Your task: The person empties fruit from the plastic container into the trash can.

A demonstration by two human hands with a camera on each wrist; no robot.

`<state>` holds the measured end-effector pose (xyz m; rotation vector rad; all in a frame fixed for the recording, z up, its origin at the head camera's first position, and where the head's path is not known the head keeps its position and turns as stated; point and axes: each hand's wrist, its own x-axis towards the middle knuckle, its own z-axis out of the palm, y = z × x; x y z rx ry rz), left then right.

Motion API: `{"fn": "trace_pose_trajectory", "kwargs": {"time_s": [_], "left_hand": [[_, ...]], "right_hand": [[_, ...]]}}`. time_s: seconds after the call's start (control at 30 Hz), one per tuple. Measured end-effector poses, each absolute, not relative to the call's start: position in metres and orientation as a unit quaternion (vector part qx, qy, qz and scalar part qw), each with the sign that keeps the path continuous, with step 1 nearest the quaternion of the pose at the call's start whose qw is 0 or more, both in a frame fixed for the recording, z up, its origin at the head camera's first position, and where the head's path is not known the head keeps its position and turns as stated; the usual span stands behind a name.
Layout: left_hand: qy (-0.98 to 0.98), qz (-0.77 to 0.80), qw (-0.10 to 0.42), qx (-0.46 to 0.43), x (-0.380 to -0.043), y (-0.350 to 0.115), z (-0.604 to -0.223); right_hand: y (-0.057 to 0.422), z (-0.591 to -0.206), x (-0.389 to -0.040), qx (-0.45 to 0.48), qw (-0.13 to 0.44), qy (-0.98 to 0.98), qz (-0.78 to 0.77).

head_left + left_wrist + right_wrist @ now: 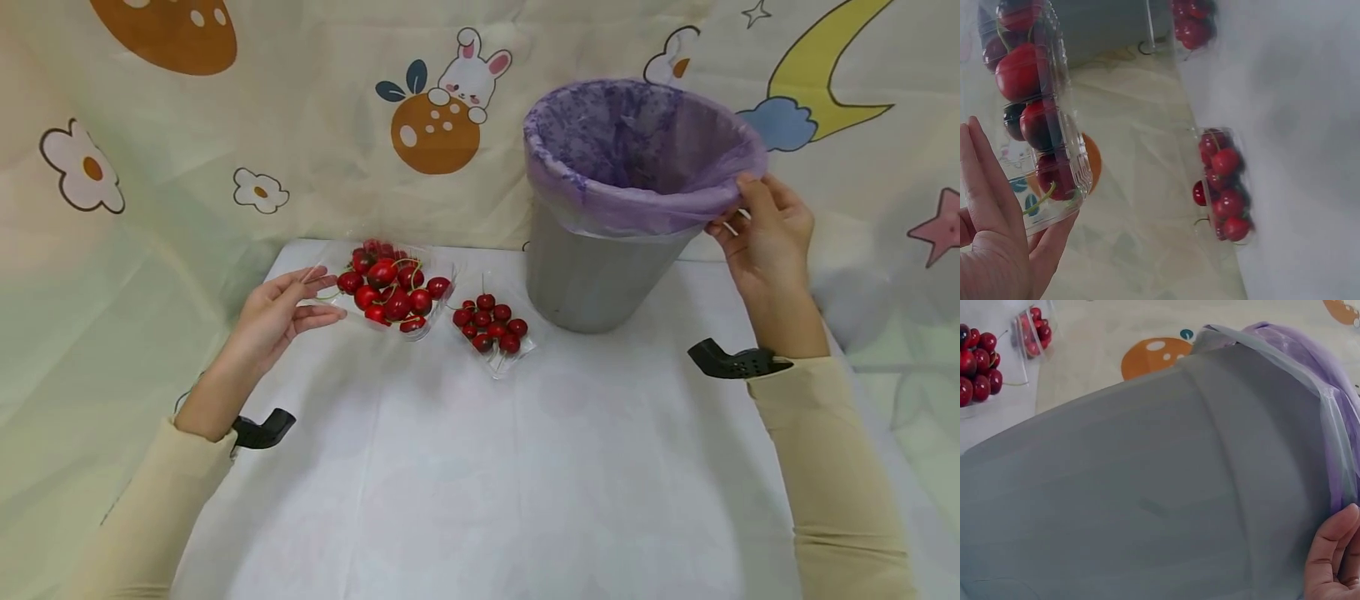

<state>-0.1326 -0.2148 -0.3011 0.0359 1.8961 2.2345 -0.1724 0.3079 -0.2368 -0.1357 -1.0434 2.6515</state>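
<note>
My left hand (pixel 288 310) holds a clear plastic box of cherries (pixel 393 304) by its left end, raised above the table. In the left wrist view, fingers lie on both sides of this box (pixel 1025 75). A second box of cherries (pixel 1225 187) stands on the table, largely hidden behind the held one in the head view. To the right lies a third box of cherries (pixel 491 325). My right hand (pixel 772 233) grips the rim of a grey trash can (pixel 596 267), thumb on the purple bag (pixel 652 208) folded over it.
A white cloth covers the table (pixel 450 483). Behind it hangs a cream curtain (pixel 322 125) printed with fruit, flowers and a rabbit. The trash can stands at the back right, close to the curtain. Each wrist wears a black camera mount.
</note>
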Motion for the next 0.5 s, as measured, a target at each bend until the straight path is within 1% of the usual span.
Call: {"fn": "trace_pose_trajectory", "kwargs": {"time_s": [0.33, 0.5], "left_hand": [[0.612, 0.783, 0.104, 0.022, -0.132, -0.199, -0.288], [0.594, 0.798, 0.096, 0.031, -0.134, -0.189, -0.274]], "right_hand": [[0.302, -0.237, -0.167, -0.054, 0.166, -0.398, 0.901], [0.3, -0.237, -0.165, -0.053, 0.175, -0.418, 0.89]]}}
